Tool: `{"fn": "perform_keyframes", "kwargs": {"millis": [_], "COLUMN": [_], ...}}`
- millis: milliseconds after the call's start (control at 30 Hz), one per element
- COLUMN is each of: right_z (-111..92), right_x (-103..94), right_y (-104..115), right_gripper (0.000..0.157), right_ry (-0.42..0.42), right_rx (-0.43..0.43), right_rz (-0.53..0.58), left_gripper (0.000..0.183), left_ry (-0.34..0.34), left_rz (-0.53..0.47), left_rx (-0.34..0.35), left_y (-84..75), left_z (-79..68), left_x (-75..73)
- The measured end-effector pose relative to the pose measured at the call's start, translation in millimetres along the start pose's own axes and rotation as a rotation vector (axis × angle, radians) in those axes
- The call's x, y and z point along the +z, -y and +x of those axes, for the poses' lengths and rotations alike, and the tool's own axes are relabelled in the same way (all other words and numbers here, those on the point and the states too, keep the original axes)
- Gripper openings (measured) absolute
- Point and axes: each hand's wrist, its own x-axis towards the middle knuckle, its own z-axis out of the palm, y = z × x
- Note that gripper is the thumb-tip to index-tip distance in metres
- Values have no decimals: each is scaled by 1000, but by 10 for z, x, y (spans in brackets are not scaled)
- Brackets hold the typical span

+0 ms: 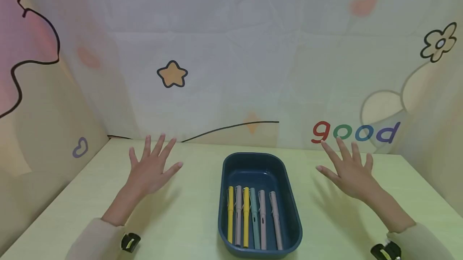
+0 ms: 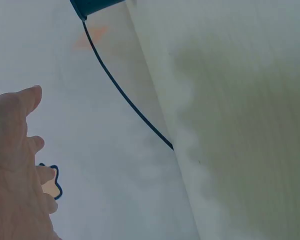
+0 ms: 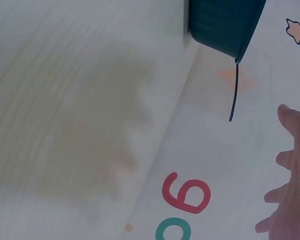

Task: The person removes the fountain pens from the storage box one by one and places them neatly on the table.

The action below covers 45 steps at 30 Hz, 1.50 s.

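Observation:
My left hand [image 1: 150, 173] is held over the left part of the table with its fingers spread, holding nothing. On the other side my right hand [image 1: 352, 175] hovers in the same way, fingers apart and nothing in its grasp. Between the two hands stands a dark blue tray [image 1: 260, 159], touched by neither. Several pens lie side by side inside it: two yellow ones, one of them a yellow pen [image 1: 230, 215] at the left end, a teal pen [image 1: 255, 220] in the middle, and three greyish-lilac ones, including a lilac pen [image 1: 276, 222] set slightly apart at the right.
The light wooden table [image 1: 191, 211] meets a printed cloth backdrop [image 1: 217, 71] at its back edge, and cloth also rises at both sides. Dark bands with a small device [image 1: 130, 242] sit at the wrists. Shadows of both hands fall on the tabletop.

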Motion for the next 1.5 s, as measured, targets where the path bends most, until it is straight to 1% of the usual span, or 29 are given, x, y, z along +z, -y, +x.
{"fn": "perform_keyframes", "kwargs": {"millis": [133,267,433,533,633,800,900,967,1067,1200,1367,1500], "right_z": [43,58,23,3,-3,-9,-8,-6,-15,-11,-32,-53], "right_x": [-37,-44,23,88,135,169,185,203,239,292,383,431], "right_y": [69,138,229,281,317,367,408,432,460,491,511,510], "right_gripper": [74,73,71,69,67,66,64,64,62,62,63,64], "right_ry": [14,24,23,27,34,95,122,139,170,237,381,463], "right_rx": [-11,-20,-42,-66,-89,-105,-122,-133,-126,-104,-69,-75], "right_rz": [62,126,217,274,344,504,568,597,635,715,840,918], "left_gripper": [72,72,72,73,74,70,66,64,62,60,60,61], "left_ry": [-5,-5,-48,-60,-52,-35,-23,3,72,167,289,372], "left_rz": [-51,-138,-244,-340,-457,-619,-718,-782,-884,-970,-1012,-993], "left_rx": [7,14,63,93,99,96,104,112,121,130,113,100], "left_y": [-84,-207,-377,-481,-604,-848,-987,-1066,-1178,-1298,-1404,-1489], "left_z": [19,23,-4,-49,-82,-121,-143,-166,-194,-187,-182,-167], "left_x": [-2,26,65,86,99,88,79,77,69,54,74,92]}}
